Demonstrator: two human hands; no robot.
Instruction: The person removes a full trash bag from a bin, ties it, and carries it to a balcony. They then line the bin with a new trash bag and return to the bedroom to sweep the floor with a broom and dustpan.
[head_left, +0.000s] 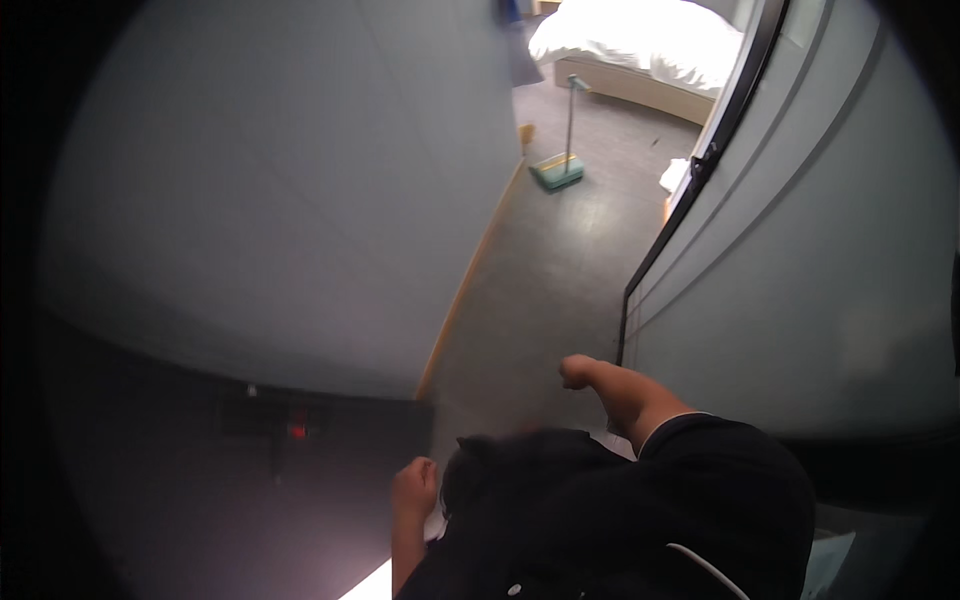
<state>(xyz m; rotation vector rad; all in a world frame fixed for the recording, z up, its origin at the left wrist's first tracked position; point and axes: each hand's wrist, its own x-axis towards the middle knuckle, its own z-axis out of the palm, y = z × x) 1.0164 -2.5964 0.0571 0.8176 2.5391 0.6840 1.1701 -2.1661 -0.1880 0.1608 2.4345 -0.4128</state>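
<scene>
My left hand (415, 484) hangs low beside my dark shirt, its fingers curled and no object visible in it. Nearest to it is a dark door or panel (352, 465) with a small red spot on it. Further forward, my right hand (579, 373) is held in a loose fist over the grey floor (525, 322), with nothing seen in it. Close by that hand is the lower end of a black-edged glass or glossy door panel (780, 300). Part of each palm is hidden.
A pale wall (300, 195) with a wooden baseboard (469, 277) runs along the left. Ahead, a green long-handled dustpan (559, 174) stands upright near a yellow broom head (527, 136). Beyond them is a bed (637, 86) with white bedding. A black handle (702, 166) juts from the door edge.
</scene>
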